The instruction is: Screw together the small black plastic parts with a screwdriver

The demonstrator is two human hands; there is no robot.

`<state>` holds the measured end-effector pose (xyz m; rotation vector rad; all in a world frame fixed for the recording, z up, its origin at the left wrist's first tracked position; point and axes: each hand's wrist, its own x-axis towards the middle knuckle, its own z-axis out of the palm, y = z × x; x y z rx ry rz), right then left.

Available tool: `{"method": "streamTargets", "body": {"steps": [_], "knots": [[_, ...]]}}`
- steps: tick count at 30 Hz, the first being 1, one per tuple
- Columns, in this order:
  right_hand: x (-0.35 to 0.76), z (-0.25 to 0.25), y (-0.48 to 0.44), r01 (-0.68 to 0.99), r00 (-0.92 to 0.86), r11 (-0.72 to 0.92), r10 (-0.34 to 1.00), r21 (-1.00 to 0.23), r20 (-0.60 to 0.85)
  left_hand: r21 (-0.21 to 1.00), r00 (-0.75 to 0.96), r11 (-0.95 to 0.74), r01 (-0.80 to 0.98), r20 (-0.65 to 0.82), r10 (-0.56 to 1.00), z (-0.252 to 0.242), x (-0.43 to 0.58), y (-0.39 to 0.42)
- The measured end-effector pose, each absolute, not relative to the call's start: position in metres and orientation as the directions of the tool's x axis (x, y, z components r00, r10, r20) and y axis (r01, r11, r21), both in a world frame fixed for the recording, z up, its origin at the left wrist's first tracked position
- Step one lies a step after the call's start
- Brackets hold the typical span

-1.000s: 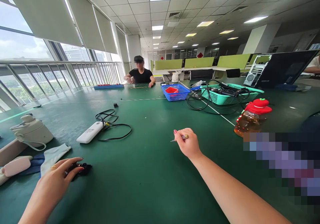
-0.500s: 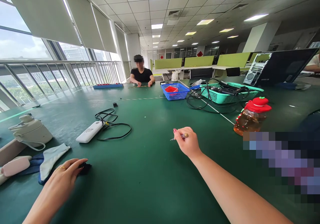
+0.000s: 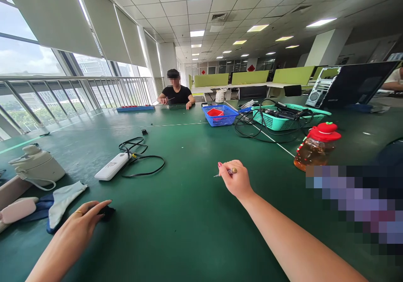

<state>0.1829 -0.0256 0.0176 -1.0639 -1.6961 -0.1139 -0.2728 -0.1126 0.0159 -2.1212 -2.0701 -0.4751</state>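
Note:
My left hand (image 3: 78,227) rests low on the left of the green table, its fingers curled over a small black object (image 3: 108,212) of a kind I cannot make out. Further right, my right hand (image 3: 236,179) grips a slim pen-like tool (image 3: 233,171) with a thin pointed metal tip and a gold-coloured end. The tip points left, just above or on the table; I cannot tell which. Beyond my left hand lies a white power bank-like block (image 3: 112,167) with a looped black cable (image 3: 147,173) beside it.
A white bottle (image 3: 39,164), a blue and white cloth (image 3: 64,202) and a pink case (image 3: 19,210) are at left. A blue basket (image 3: 220,120), a green basket of cables (image 3: 277,123) and a red-lidded bottle (image 3: 316,147) stand at right. A person (image 3: 174,93) sits opposite.
The person across the table has raised one hand, which holds something thin. My own hands have barely moved.

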Motion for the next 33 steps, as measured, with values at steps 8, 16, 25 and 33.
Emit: {"method": "streamTargets", "body": {"steps": [8, 16, 25, 33], "knots": [[0.183, 0.018, -0.026, 0.688, -0.021, 0.589, 0.601, -0.424, 0.799, 0.060, -0.044, 0.030, 0.998, 0.231, 0.972, 0.026, -0.262, -0.115], [0.182, 0.017, -0.024, 0.680, -0.020, 0.604, 0.582, -0.415, 0.813, 0.013, 0.035, -0.040, 0.999, 0.273, 0.961, 0.028, -0.259, -0.118], [0.182, 0.017, -0.025, 0.683, -0.023, 0.609, 0.571, -0.404, 0.821, 0.055, -0.076, 0.063, 0.996, 0.281, 0.957, 0.023, -0.271, -0.118], [0.182, 0.017, -0.025, 0.686, -0.015, 0.601, 0.576, -0.411, 0.817, 0.103, -0.207, 0.192, 0.976, 0.171, 0.963, 0.012, -0.279, -0.124]]}}
